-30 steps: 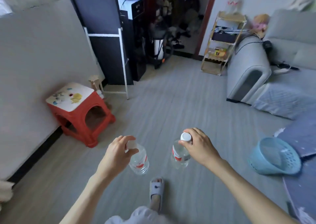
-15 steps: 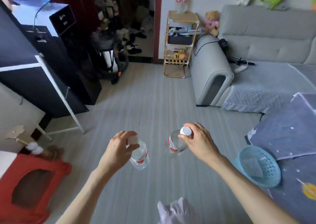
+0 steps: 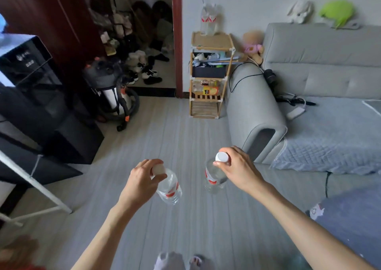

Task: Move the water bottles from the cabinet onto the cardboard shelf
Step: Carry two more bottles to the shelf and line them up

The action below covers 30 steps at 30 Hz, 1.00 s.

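Note:
My left hand [image 3: 142, 179] grips the white cap of a clear water bottle [image 3: 170, 188] with a red label, which hangs tilted below the fingers. My right hand [image 3: 237, 166] pinches the cap of a second clear bottle [image 3: 213, 178], hanging nearly upright. Both are carried above the grey floor. Ahead stands the tan cardboard shelf [image 3: 211, 42] between the doorway and the sofa arm. Two clear bottles with red labels [image 3: 209, 20] stand at the back of its top board.
A grey sofa [image 3: 321, 70] with a quilted cover fills the right. A black water dispenser [image 3: 31, 80] and a vacuum cleaner [image 3: 115, 88] stand at the left. A white metal frame [image 3: 35, 179] leans at lower left. Shoes lie in the doorway.
The view has swung right and forward: the shelf and sofa have come closer and centred, the red stool and blue basket have left the frame. Both hands still carry their bottles.

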Available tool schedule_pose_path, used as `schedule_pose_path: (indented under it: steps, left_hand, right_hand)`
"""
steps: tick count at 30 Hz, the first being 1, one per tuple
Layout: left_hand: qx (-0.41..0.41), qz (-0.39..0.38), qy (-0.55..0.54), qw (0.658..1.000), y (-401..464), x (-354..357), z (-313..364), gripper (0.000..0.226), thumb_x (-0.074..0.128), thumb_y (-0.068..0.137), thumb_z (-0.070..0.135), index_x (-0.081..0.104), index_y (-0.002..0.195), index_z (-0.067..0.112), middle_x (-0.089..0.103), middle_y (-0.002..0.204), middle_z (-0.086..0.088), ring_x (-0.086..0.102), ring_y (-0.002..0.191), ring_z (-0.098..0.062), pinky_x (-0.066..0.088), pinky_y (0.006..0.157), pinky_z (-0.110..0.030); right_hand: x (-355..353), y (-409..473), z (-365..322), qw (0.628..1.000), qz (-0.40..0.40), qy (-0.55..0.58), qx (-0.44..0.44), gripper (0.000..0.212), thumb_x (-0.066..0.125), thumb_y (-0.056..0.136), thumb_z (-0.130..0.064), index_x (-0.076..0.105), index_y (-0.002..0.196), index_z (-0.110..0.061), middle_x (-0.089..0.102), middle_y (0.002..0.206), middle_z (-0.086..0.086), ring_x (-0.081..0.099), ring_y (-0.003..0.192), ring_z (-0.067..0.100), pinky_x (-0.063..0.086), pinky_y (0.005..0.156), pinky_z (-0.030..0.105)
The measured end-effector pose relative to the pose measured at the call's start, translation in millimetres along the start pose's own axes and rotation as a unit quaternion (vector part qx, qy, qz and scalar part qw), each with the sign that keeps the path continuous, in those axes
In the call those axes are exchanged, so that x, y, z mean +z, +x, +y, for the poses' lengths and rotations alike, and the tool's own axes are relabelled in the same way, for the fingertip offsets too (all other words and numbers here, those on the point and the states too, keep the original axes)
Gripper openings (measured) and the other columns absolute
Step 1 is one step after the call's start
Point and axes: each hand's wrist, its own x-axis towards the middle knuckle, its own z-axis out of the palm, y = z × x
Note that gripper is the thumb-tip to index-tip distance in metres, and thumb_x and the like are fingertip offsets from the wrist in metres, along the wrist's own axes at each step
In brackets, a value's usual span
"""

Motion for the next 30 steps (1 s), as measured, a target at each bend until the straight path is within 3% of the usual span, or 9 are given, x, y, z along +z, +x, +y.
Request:
schedule_pose_path:
  steps: [6,13,21,30]
  left_hand:
    - [0.013,-0.006,-0.005,1.0,141,28,25,0.031,0.068,0.077,0.015,0.06,0.108,0.015,0.056,0.094,0.001,0.052,0.08,-0.019,0.037,0.074,-0.023]
    - [0.039,-0.044,-0.006,0.998,331,56,37,0.034,0.068,0.078,0.017,0.06,0.111,0.015,0.059,0.102,-0.004,0.05,0.08,-0.017,0.036,0.073,-0.021]
    - [0.072,-0.032,-0.005,0.997,520,62,80,0.031,0.068,0.077,0.013,0.059,0.106,0.011,0.052,0.093,0.001,0.047,0.08,-0.018,0.034,0.073,-0.023]
    - [0.064,-0.048,-0.007,0.997,697,101,114,0.031,0.066,0.079,0.017,0.059,0.109,0.014,0.052,0.095,0.004,0.051,0.083,-0.016,0.038,0.073,-0.023]
  right_hand:
    - [-12,134,45,1.0,0.019,-0.001,0.011,0.026,0.069,0.078,-0.022,0.06,0.097,-0.008,0.062,0.099,0.008,0.054,0.095,0.024,0.027,0.074,0.014]
    - [-16,303,90,0.999,0.003,-0.01,0.032,0.026,0.067,0.08,-0.026,0.059,0.098,-0.009,0.062,0.099,0.007,0.055,0.095,0.023,0.036,0.078,0.021]
    - [-48,472,124,0.997,0.046,-0.013,0.067,0.025,0.068,0.078,-0.024,0.059,0.098,-0.01,0.06,0.097,0.007,0.054,0.092,0.024,0.035,0.077,0.023]
    - [-65,654,180,0.999,0.034,-0.019,0.037,0.025,0.065,0.081,-0.03,0.059,0.097,-0.013,0.061,0.093,0.003,0.053,0.083,0.018,0.035,0.074,0.021]
